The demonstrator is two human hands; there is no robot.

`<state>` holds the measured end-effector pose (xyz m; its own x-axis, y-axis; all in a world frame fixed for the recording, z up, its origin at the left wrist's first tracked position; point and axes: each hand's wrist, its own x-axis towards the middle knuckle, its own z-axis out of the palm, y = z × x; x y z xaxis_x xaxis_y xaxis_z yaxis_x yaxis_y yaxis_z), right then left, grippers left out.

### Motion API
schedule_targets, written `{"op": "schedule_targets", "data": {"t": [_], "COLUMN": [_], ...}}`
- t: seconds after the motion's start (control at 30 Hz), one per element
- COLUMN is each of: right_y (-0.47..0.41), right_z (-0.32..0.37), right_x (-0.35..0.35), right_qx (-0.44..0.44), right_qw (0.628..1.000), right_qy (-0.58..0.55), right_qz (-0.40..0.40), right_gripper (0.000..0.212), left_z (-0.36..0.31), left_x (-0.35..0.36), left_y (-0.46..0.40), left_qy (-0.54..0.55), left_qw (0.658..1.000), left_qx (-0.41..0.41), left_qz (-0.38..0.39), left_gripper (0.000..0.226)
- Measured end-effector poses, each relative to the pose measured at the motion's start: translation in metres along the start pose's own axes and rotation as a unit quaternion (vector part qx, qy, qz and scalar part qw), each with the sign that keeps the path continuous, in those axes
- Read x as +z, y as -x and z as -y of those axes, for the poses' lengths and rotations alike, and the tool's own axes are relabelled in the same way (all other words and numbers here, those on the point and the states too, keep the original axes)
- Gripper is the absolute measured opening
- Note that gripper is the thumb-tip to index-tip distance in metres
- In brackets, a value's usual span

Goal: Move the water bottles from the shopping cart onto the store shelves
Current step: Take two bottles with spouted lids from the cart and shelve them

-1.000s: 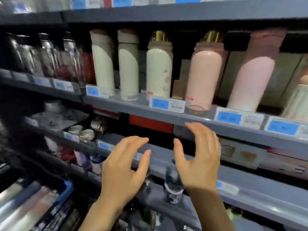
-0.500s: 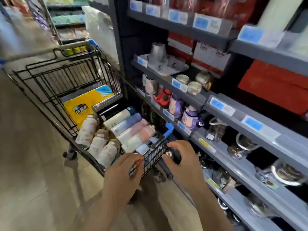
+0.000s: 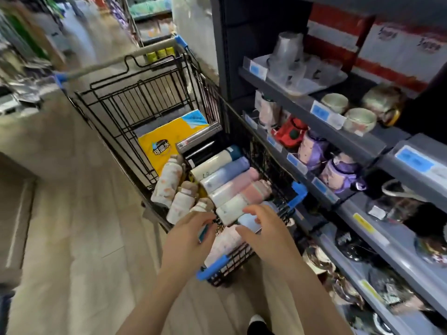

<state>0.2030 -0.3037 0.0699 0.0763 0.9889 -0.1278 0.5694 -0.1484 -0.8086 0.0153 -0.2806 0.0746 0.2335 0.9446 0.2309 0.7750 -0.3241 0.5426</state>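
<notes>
Store aisle, wood-look floor [image 3: 72,238], upper left blurred by motion. Shelves [image 3: 362,213] along right of frame; lower tiers cut off at the edge, contents there hard to make out. Black wire cart [image 3: 150,97] sits centre frame, just beside the shelves. Inside it: water bottles [image 3: 225,175] lying on their sides in a row, pastel cream, blue, pink, some white with orange blotches; a yellow pack [image 3: 167,139] lies behind them. Nearest bottles partly hidden by both hands. Left hand [image 3: 191,235] low centre, fingers curled down among the bottles; grip cannot be told. Right hand [image 3: 263,230] beside it, fingers spread and bent over a pale bottle.
</notes>
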Motion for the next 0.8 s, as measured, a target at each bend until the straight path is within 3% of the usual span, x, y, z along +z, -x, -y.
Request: {"op": "schedule_targets", "data": {"t": [0.17, 0.3, 0.43, 0.57, 0.67, 0.8], "right_y": [-0.028, -0.062, -0.103, -0.152, -0.181, -0.195], "right_z": [-0.004, 0.007, 0.016, 0.035, 0.054, 0.074], "right_x": [0.018, 0.043, 0.08, 0.129, 0.162, 0.187], "right_qx": [0.059, 0.069, 0.13, 0.202, 0.223, 0.253], "right_qw": [0.997, 0.996, 0.991, 0.979, 0.974, 0.966], "right_qy": [-0.037, -0.028, -0.028, -0.03, -0.023, -0.021], "right_qz": [0.018, 0.046, 0.025, -0.029, -0.028, -0.039], "right_gripper": [0.03, 0.038, 0.042, 0.045, 0.046, 0.042], "left_z": [0.028, 0.089, 0.156, 0.215, 0.242, 0.259], "left_x": [0.004, -0.004, -0.005, 0.014, 0.03, 0.055], "left_y": [-0.034, -0.078, -0.139, -0.204, -0.242, -0.269], "left_qy": [-0.004, -0.03, -0.025, -0.072, -0.087, -0.069], "left_qw": [0.999, 0.996, 0.989, 0.969, 0.952, 0.932], "left_qx": [-0.02, -0.068, -0.11, -0.11, -0.138, -0.177], "left_qz": [0.049, 0.052, 0.098, 0.211, 0.261, 0.31], "left_gripper": [0.039, 0.025, 0.041, 0.07, 0.088, 0.095]}}
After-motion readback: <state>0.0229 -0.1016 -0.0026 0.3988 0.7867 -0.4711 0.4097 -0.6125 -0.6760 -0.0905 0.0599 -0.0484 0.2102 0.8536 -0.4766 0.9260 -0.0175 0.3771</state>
